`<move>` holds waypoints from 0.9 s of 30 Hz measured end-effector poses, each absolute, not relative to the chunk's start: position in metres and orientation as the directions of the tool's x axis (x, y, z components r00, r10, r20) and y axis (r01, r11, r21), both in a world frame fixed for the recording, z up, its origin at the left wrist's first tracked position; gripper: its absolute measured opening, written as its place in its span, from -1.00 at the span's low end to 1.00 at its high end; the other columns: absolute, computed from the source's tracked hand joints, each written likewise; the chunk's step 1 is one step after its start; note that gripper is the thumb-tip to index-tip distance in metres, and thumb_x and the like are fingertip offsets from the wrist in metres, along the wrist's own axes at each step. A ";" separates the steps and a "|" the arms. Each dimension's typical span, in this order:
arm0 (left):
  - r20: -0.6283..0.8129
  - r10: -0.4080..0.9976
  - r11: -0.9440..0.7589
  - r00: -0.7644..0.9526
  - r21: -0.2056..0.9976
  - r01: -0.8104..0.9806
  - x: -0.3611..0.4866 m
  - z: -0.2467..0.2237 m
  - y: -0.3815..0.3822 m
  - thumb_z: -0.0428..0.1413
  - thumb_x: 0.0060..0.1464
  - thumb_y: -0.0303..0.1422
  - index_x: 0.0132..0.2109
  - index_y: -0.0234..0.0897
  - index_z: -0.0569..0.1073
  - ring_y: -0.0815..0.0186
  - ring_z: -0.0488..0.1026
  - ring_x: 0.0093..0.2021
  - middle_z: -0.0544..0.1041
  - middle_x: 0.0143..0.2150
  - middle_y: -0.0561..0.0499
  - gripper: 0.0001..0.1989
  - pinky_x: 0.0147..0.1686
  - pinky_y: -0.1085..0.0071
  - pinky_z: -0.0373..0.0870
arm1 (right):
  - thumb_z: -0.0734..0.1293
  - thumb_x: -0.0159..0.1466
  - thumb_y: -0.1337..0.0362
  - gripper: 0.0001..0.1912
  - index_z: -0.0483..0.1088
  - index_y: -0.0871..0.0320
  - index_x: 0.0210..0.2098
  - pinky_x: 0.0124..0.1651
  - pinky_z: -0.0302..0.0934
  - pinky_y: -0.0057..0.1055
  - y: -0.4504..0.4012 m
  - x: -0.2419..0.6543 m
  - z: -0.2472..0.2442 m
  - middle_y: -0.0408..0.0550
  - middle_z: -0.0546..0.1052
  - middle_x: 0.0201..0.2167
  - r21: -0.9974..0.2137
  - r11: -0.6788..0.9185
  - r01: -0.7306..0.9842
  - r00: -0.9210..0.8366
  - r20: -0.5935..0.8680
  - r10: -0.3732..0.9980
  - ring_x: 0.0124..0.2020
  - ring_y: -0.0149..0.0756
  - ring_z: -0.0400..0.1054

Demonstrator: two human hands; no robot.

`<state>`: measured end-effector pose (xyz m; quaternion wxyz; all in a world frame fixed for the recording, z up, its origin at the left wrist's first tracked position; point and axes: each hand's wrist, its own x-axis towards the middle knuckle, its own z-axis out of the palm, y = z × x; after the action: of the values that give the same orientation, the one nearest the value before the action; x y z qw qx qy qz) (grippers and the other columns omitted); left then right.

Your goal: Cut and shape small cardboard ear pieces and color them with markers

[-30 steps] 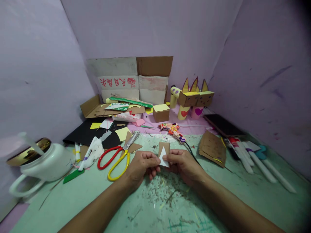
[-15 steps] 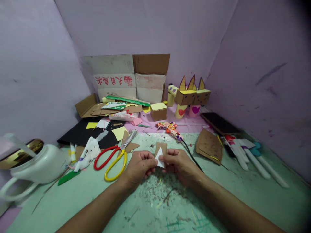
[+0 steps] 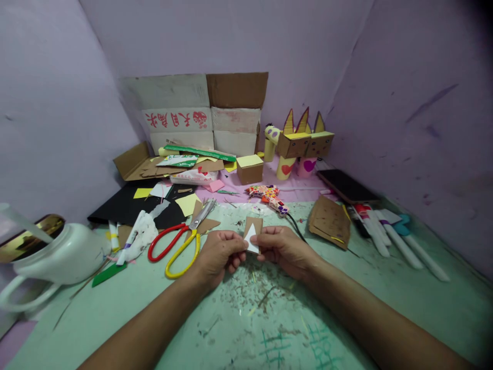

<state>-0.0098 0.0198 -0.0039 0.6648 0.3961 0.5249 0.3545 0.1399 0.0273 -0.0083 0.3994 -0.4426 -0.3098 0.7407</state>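
Between my two hands is a small brown cardboard piece (image 3: 254, 223) with a white paper triangle (image 3: 251, 240) lying on its face, point upward. My left hand (image 3: 223, 252) pinches the left edge of the two pieces between thumb and fingers. From the other side, my right hand (image 3: 280, 247) grips them, its thumb pressed on the triangle's right edge. Scissors (image 3: 192, 228) with one red and one yellow handle lie partly open to the left of my left hand. A patterned glue gun (image 3: 271, 198) rests beyond my right hand, its black cord trailing behind that hand.
At the back stand cardboard animal figures (image 3: 304, 144), a small box (image 3: 249, 169) and a large opened carton (image 3: 204, 115). A white teapot-like vessel (image 3: 57, 257) is at left. Cardboard pieces (image 3: 329, 222), markers (image 3: 372, 231) and a dark phone-like slab (image 3: 346, 186) lie at right.
The camera view has tilted slightly, so everything sits a little higher in the picture. Both hands keep the same hold on the cardboard and triangle.
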 end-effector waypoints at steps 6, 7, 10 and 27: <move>-0.404 0.892 0.425 0.204 0.902 -0.072 -0.010 -0.005 0.020 0.19 -0.31 -0.34 -0.59 -0.33 0.33 0.57 0.16 -0.78 0.36 -0.73 0.12 -0.81 -0.83 0.66 0.03 | 0.45 -0.12 0.47 -0.82 0.35 0.29 -0.70 -0.62 0.28 -0.62 0.027 0.140 -0.007 -0.22 0.31 -0.74 -0.808 -0.481 -0.340 -0.276 -0.403 0.872 -0.70 -0.57 0.19; -0.401 0.893 0.423 0.203 0.903 -0.075 -0.010 -0.005 0.021 0.19 -0.31 -0.34 -0.59 -0.33 0.33 0.57 0.16 -0.78 0.37 -0.72 0.12 -0.81 -0.83 0.66 0.03 | 0.45 -0.12 0.48 -0.81 0.35 0.28 -0.71 -0.62 0.28 -0.62 0.027 0.140 -0.007 -0.23 0.31 -0.75 -0.808 -0.480 -0.341 -0.275 -0.402 0.873 -0.70 -0.58 0.19; -0.399 0.895 0.420 0.199 0.904 -0.076 -0.009 -0.004 0.021 0.19 -0.32 -0.34 -0.59 -0.33 0.33 0.57 0.16 -0.78 0.36 -0.73 0.12 -0.81 -0.83 0.66 0.02 | 0.43 -0.09 0.47 -0.84 0.36 0.29 -0.69 -0.62 0.28 -0.62 0.026 0.140 -0.007 -0.22 0.31 -0.74 -0.812 -0.477 -0.336 -0.279 -0.398 0.874 -0.70 -0.58 0.19; -0.319 0.926 0.297 0.205 0.946 0.127 -0.006 0.002 0.016 0.13 -0.26 -0.26 -0.56 -0.30 0.31 0.51 0.15 -0.74 0.35 -0.69 0.10 -0.80 -0.76 0.57 0.07 | 0.40 -0.22 0.39 -0.90 0.38 0.28 -0.69 -0.68 0.05 -0.59 0.026 0.138 -0.008 -0.23 0.31 -0.80 -0.859 -0.415 -0.300 -0.186 -0.374 0.909 -0.75 -0.56 0.15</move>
<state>-0.0060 0.0158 0.0016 0.6011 0.4910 0.5361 0.3319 0.1380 0.0256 -0.0082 0.4328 -0.4686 -0.3245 0.6985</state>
